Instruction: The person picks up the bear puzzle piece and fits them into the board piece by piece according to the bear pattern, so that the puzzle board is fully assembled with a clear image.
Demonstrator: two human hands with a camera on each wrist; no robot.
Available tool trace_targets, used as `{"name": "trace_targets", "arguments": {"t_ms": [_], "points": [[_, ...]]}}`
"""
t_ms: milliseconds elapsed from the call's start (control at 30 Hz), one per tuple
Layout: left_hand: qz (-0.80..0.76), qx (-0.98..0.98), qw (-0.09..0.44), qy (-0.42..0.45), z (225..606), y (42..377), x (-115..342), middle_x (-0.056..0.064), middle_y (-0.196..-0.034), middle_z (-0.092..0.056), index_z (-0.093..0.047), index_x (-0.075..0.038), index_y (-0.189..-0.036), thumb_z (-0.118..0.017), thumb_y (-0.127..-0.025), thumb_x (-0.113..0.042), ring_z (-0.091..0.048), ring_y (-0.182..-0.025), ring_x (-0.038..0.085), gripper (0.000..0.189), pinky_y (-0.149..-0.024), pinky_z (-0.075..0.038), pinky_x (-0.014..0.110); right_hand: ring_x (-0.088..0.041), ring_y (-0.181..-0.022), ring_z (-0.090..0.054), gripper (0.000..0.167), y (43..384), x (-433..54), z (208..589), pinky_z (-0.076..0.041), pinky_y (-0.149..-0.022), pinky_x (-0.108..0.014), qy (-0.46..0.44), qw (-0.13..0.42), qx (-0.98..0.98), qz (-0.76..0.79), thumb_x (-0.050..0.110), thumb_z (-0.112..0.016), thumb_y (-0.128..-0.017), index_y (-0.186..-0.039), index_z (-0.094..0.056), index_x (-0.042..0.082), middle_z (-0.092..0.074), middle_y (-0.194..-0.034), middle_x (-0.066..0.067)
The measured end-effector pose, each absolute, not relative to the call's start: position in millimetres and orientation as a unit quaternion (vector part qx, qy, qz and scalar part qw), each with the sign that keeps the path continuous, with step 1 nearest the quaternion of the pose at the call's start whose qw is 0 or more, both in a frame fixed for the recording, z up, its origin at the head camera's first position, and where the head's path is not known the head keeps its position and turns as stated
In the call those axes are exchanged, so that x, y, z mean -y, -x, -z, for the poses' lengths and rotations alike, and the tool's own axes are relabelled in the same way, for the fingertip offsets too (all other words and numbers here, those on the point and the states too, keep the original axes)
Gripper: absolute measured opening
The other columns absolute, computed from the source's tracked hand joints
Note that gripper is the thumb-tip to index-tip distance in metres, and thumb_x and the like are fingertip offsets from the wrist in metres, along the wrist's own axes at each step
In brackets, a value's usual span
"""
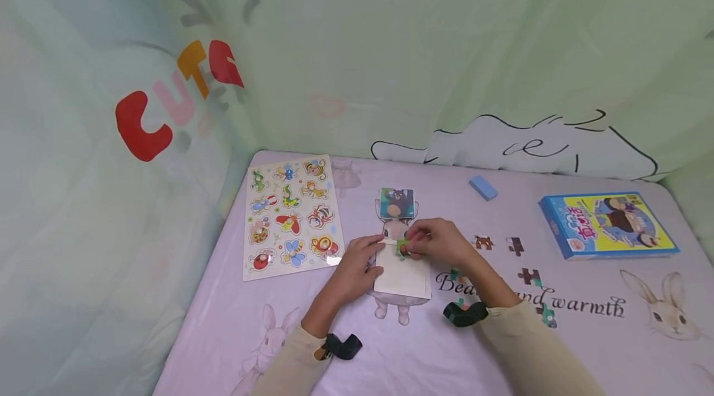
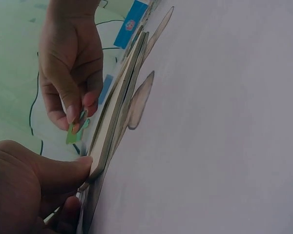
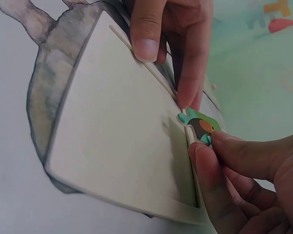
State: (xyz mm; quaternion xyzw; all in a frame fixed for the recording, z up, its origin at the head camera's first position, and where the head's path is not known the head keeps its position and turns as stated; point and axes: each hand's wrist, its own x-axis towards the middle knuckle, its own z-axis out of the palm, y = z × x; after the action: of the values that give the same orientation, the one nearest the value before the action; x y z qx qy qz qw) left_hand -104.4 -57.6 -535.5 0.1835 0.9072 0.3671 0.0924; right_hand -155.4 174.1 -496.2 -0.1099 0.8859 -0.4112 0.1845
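A cream, shallow-rimmed wooden puzzle board point(image 1: 404, 278) lies before me on the tablecloth. My left hand point(image 1: 355, 266) holds its upper left corner, the thumb point(image 2: 80, 170) on one rim and the fingers along the far edge. Between thumb and fingers, my right hand point(image 1: 443, 241) pinches a jigsaw piece point(image 3: 200, 126) coloured green, dark brown and orange. That piece is tilted right at the board's far rim, close to the left fingertips. Just beyond the board is a square picture point(image 1: 397, 204) of a brown bear. The board's bare inner surface shows in the right wrist view.
Several loose jigsaw pieces point(image 1: 528, 276) lie to the right, some partly behind my right arm. A peg board with insects point(image 1: 292, 216) is at the left. Farther right are a blue block point(image 1: 483, 188) and a blue-and-yellow box point(image 1: 610, 225). Fabric walls point(image 1: 446, 43) enclose the table.
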Motion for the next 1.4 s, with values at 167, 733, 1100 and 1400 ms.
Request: {"name": "trace_targets", "arguments": {"t_ms": [167, 733, 1100, 1400], "points": [[-0.366, -0.908, 0.095, -0.181, 535, 105, 57, -0.001, -0.158, -0.046, -0.054, -0.011, -0.147, -0.067, -0.096, -0.013, -0.038, -0.148, 0.025, 0.052, -0.118, -0.037, 0.043, -0.015, -0.074, -0.064, 0.008, 155, -169, 501, -0.053, -0.068, -0.024, 0.105, 0.191, -0.882, 0.418, 0.014, -0.078, -0.09, -0.096, -0.074, 0.011, -0.068, -0.084, -0.003], [-0.383, -0.9, 0.098, -0.181, 531, 105, 56, 0.002, -0.157, -0.047, -0.051, -0.009, -0.149, -0.066, -0.097, -0.011, -0.038, -0.148, 0.026, 0.055, -0.119, -0.036, 0.044, -0.014, -0.066, -0.068, 0.009, 155, -156, 504, -0.055, -0.062, -0.024, 0.091, 0.194, -0.875, 0.435, 0.011, -0.081, -0.086, -0.092, -0.075, 0.008, -0.069, -0.077, -0.003], [-0.381, -0.901, 0.104, -0.178, 532, 104, 56, 0.001, -0.157, -0.047, -0.051, -0.011, -0.15, -0.066, -0.097, -0.012, -0.037, -0.148, 0.025, 0.055, -0.119, -0.036, 0.044, -0.01, -0.063, -0.066, 0.01, 157, -149, 505, -0.05, -0.06, -0.022, 0.073, 0.178, -0.889, 0.415, 0.013, -0.084, -0.083, -0.086, -0.075, 0.008, -0.07, -0.069, 0.001], [-0.378, -0.904, 0.102, -0.175, 532, 104, 58, 0.002, -0.157, -0.048, -0.051, -0.01, -0.149, -0.068, -0.096, -0.011, -0.038, -0.148, 0.026, 0.055, -0.119, -0.036, 0.045, -0.01, -0.063, -0.065, 0.01, 156, -140, 501, -0.048, -0.062, -0.024, 0.04, 0.182, -0.897, 0.401, 0.015, -0.084, -0.083, -0.085, -0.077, 0.008, -0.071, -0.071, 0.001]]}}
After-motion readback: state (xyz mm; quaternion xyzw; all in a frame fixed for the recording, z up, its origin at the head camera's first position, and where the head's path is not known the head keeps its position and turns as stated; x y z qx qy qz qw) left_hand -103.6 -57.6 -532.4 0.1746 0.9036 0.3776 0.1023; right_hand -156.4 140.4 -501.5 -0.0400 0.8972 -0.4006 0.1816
